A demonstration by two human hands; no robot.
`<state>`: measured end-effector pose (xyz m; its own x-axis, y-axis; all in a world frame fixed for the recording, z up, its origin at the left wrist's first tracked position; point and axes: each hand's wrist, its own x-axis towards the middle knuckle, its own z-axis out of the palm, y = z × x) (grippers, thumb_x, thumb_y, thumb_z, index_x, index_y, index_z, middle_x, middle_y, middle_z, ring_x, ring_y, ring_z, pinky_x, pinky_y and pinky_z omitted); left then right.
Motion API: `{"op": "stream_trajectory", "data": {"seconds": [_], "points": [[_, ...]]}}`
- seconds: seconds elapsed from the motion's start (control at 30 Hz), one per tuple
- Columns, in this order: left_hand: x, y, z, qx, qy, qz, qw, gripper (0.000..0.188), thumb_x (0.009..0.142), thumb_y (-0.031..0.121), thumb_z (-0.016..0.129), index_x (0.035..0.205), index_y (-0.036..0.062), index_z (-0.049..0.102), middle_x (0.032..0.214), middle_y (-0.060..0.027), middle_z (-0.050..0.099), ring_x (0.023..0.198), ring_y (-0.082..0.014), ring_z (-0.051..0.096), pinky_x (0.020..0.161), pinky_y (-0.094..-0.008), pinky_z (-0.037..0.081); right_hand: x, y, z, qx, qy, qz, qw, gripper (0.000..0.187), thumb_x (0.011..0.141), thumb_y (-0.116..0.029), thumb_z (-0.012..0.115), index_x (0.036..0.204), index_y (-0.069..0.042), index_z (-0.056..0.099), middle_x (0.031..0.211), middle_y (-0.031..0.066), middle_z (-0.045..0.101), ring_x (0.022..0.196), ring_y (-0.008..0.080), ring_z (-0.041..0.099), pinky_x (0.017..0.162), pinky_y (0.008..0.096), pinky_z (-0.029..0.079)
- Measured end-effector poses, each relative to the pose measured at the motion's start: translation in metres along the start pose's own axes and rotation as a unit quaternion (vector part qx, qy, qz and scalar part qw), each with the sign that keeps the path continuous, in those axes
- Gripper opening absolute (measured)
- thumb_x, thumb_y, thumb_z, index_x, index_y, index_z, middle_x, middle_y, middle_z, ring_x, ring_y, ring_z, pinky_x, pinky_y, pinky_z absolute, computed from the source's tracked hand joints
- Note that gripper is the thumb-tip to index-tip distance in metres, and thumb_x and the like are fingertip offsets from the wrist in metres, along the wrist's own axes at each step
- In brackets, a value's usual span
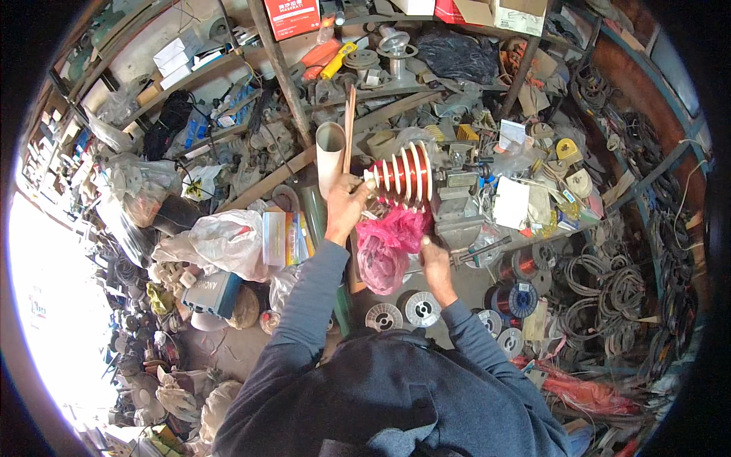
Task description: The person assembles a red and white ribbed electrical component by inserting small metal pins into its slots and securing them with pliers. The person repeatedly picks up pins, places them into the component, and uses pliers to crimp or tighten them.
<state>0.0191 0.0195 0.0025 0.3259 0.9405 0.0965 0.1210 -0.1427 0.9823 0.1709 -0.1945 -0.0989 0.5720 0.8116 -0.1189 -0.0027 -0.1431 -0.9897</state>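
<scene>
Just right of the left hand [346, 204], the copper-wound former [402, 177].

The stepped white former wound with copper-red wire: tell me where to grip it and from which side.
Grip the stepped white former wound with copper-red wire at its narrow left end, coming from the left, probably where the left hand already sits. The flanges stand on edge in a row, with windings exposed between them, and the grey winding machine blocks the right side. The right hand is below, beside the pink plastic bag.
</scene>
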Motion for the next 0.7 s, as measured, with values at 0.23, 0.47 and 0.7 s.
{"op": "stream_trajectory", "data": {"seconds": [0.23,0.47,0.7], "points": [[0.041,-0.014,0.002,-0.06,-0.047,-0.047,0.996,0.012,0.097,0.008,0.067,0.106,-0.0006,0.067,0.096,-0.0036,0.07,0.081,-0.0117,0.066,0.065,-0.0294,0.052,-0.007,-0.015,-0.005,-0.008,0.015,0.019,1.0,0.056,0.105,-0.043,0.055,0.066,-0.004,0.053,0.062,-0.0003,0.049,0.061,0.0115,0.043,0.057,0.0345,0.035],[-0.013,-0.02,0.003,-0.201,-0.132,-0.118,0.963,0.03,0.105,0.027,0.051,0.111,0.0002,0.063,0.081,-0.0028,0.064,0.064,-0.012,0.057,0.058,-0.0285,0.045,-0.005,-0.002,-0.001,-0.056,0.025,0.192,0.98,0.058,0.102,-0.048,0.055,0.069,0.001,0.056,0.063,0.0035,0.053,0.063,0.0159,0.048,0.061,0.0382,0.04],[-0.014,-0.001,-0.001,-0.038,-0.073,0.014,0.996,0.03,0.101,0.029,0.068,0.093,-0.0002,0.064,0.066,0.0004,0.057,0.056,-0.009,0.052,0.052,-0.0274,0.043,0.004,0.004,-0.004,0.01,-0.001,-0.023,1.0,0.054,0.107,-0.04,0.05,0.07,-0.001,0.052,0.062,0.0021,0.047,0.059,0.0163,0.042,0.058,0.0394,0.036]]}}
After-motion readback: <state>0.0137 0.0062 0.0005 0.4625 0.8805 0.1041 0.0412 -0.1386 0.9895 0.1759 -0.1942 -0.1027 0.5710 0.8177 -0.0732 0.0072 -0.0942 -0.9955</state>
